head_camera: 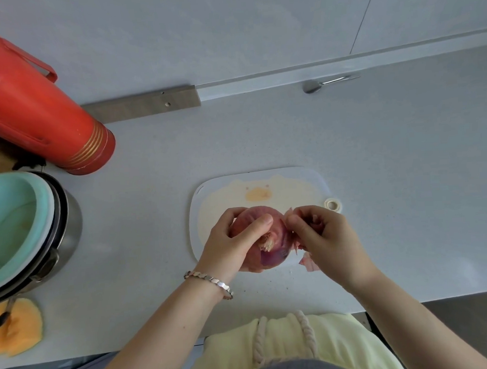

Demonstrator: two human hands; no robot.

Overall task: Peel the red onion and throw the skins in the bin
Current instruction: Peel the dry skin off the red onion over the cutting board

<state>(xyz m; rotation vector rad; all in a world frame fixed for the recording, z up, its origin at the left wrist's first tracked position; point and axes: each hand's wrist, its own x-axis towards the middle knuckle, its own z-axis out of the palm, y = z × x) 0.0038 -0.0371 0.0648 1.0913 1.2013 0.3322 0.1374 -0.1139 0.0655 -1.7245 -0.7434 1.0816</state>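
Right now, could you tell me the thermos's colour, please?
The thermos is red with gold bands; head view.

Open countertop [406,160] runs right of the cutting board [208,192] and beyond it to the far edge, where only a metal spoon [312,86] lies. A red thermos flask [32,111], stacked pots [72,223] and an orange cloth [23,326] crowd the left edge. Over the board's near half the left hand [229,245] grips the red onion [272,254] and the right hand [328,236] pinches its skin [289,214].

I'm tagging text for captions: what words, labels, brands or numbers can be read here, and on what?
No readable text anywhere.
The cutting board carries only a printed cartoon face, no letters.
The red flask shows gold rings but no label or brand.
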